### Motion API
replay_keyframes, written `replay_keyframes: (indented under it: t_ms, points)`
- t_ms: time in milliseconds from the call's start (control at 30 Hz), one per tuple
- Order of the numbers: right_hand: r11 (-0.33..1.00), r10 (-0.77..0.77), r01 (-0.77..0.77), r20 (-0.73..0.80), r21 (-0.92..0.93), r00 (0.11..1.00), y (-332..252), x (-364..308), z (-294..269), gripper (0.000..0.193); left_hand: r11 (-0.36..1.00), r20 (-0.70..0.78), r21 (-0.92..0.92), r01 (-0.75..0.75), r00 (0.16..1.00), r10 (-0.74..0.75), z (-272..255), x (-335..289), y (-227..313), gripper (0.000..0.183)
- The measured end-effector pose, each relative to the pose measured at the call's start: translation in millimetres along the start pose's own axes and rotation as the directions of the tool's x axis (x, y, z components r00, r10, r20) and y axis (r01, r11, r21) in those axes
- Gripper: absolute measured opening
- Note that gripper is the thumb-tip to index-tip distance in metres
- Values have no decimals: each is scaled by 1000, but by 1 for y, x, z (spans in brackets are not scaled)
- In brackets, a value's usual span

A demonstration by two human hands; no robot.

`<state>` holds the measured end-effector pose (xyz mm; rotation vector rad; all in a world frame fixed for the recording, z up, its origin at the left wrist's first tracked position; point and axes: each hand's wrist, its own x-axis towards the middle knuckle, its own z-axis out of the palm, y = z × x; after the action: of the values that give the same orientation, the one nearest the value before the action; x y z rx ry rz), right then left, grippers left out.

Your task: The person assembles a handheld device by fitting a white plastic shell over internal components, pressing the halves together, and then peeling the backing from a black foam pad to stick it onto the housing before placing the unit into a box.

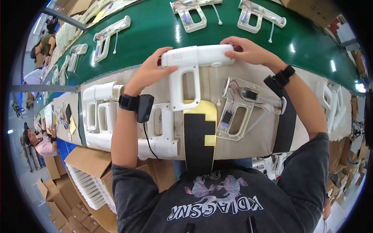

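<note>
Head view: we're looking straight down at a beige work surface, with a glossy green conveyor belt running along its far side.
Held housing: up at the far edge of that surface, we have a white plastic pistol-shaped housing, barrel lying crosswise, looped handle pointing back toward the body.
Left hand: our left hand is clamped on the grille end of the housing, thumb across its face, fingers tucked behind.
Right hand: our right hand grips the opposite end, thumb on the near side, fingers curled over the far edge.
Tube: just below that end we spot a thin translucent tube with a round tip.
Foam: the handle's foot overlaps a black-and-yellow notched foam pad; whether it rests there, we can't tell.
Open shell: right of the foam, we see a white half-shell with red wires and dark components lying face up.
Left pile: beside our left forearm sit white closed housings, grouped together.
Belt: more white open half-shells ride the green surface, spaced apart.
Wrists: we wear black strapped devices on both.
</note>
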<state>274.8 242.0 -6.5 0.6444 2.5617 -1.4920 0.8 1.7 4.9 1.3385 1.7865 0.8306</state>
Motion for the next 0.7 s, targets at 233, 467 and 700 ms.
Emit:
replay_keyframes:
  t_ms: [233, 467, 700]
  points:
    - [837, -90, 207, -246, 506, 965, -45, -44, -18, 53, 935, -100, -329, -132, 990, 104, -19, -6, 67, 54]
    - [764, -48, 344, -484, 546, 874, -80, -156, -25, 49, 838, -6, -520, -164, 982, 188, 20, -14, 165, 60]
    - [664, 219, 321, -585, 676, 781, -53, -305, 34, 45, 742, 278, -667, 59, 945, 175, 132, -25, 206, 64]
